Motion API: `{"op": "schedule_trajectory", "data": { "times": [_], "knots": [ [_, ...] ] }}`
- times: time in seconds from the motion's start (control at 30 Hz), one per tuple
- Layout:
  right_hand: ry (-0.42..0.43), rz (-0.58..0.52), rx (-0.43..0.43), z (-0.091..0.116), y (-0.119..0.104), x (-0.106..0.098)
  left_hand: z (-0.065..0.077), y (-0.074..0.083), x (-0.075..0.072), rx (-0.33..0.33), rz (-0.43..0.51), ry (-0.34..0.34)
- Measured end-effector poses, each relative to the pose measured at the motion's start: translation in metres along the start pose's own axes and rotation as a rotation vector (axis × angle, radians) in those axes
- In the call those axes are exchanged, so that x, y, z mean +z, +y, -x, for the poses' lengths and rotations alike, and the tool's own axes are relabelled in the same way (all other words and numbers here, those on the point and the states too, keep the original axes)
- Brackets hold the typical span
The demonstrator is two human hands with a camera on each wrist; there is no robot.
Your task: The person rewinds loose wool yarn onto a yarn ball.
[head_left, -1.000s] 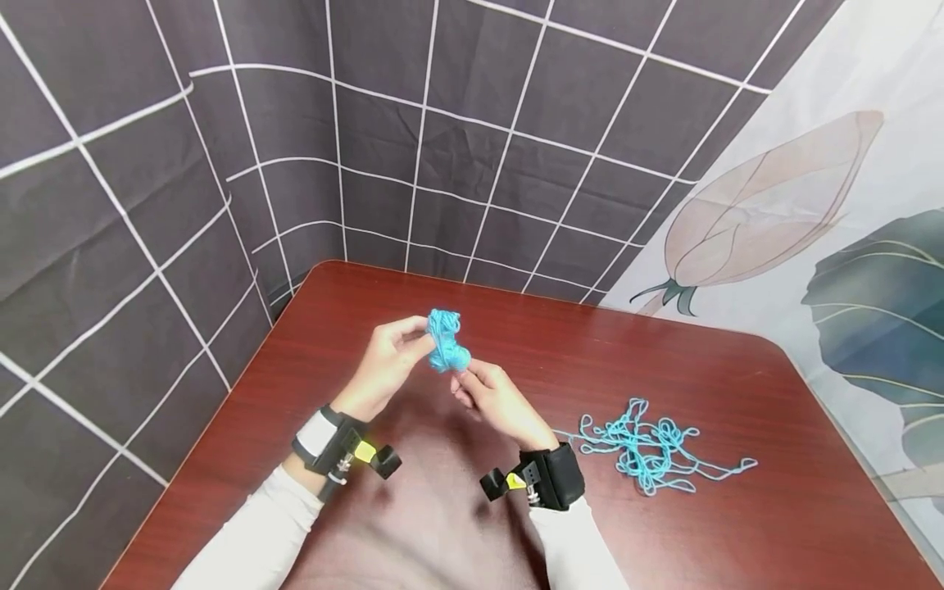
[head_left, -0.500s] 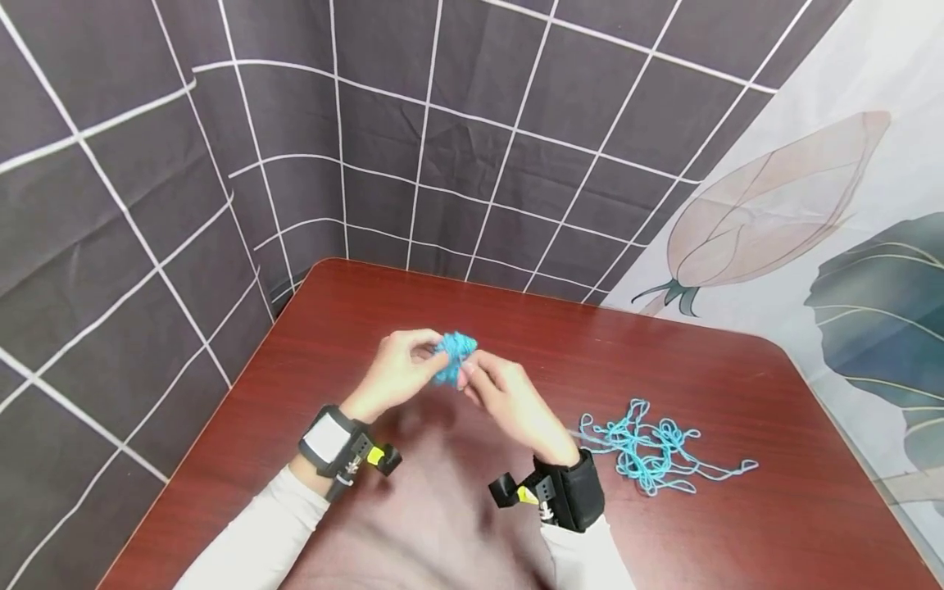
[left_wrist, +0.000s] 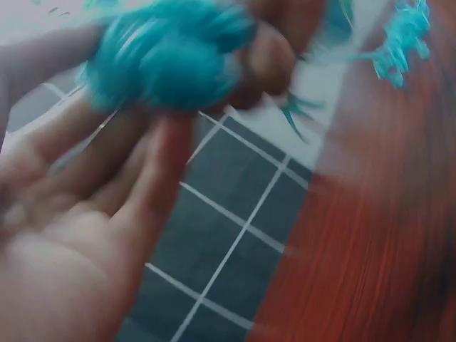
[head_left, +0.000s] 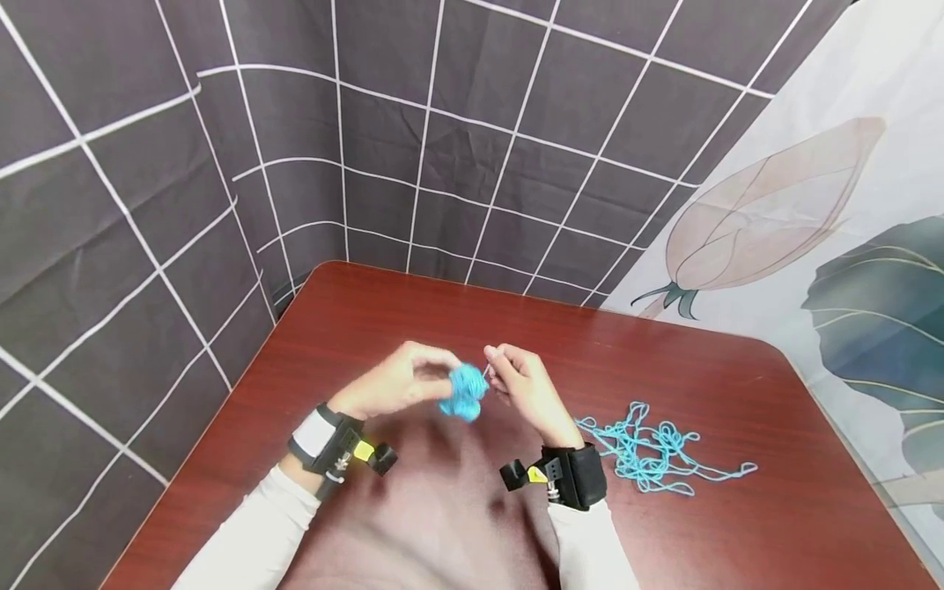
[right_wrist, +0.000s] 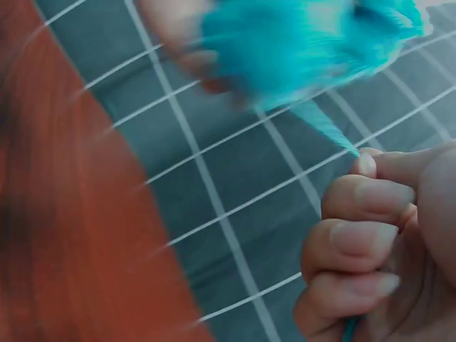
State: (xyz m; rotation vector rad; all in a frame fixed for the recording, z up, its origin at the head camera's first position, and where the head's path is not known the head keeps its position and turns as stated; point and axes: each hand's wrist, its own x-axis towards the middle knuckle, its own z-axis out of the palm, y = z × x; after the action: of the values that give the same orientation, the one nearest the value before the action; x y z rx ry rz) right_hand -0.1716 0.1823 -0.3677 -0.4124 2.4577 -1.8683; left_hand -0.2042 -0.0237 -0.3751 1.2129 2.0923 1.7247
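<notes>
A small blue ball of yarn (head_left: 466, 392) is held above the table between the thumb and fingers of my left hand (head_left: 406, 381). In the left wrist view the ball of yarn (left_wrist: 164, 60) is blurred, with the thumb under its near side. My right hand (head_left: 525, 389), just to the right, pinches the yarn strand (right_wrist: 328, 128) that runs taut from the ball to the thumb and fingertip. The other right fingers curl inward, and a bit of yarn shows beneath them in the right wrist view.
A loose tangle of blue yarn (head_left: 649, 455) lies on the brown-red table (head_left: 708, 369) to the right, its strand leading toward the right wrist. Dark cloth with a white grid (head_left: 472, 147) hangs behind and left; a floral cloth (head_left: 782, 246) hangs at right.
The ball has come down and slightly right, turning in the left fingers. My right hand has moved from against the ball to a little apart, drawing the strand out to the right.
</notes>
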Motion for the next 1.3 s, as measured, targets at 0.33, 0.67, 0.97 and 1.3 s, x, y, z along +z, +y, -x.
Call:
{"op": "schedule_trajectory", "data": {
  "times": [0.33,0.67,0.97,1.3],
  "knots": [
    [-0.092,0.377,-0.177,0.012,-0.025,0.023,-0.003,-0.004,0.006,-0.157,-0.209,0.447],
    [-0.063,0.106,0.031,0.009,-0.021,0.013,0.000,-0.001,0.001,-0.047,0.164,0.173],
    [0.025,0.310,-0.167,0.013,-0.036,0.017,-0.003,0.002,0.005,-0.096,-0.327,0.240],
    [-0.129,0.420,-0.177,0.008,-0.016,0.030,-0.001,0.006,-0.001,-0.141,0.000,0.467]
  ]
}}
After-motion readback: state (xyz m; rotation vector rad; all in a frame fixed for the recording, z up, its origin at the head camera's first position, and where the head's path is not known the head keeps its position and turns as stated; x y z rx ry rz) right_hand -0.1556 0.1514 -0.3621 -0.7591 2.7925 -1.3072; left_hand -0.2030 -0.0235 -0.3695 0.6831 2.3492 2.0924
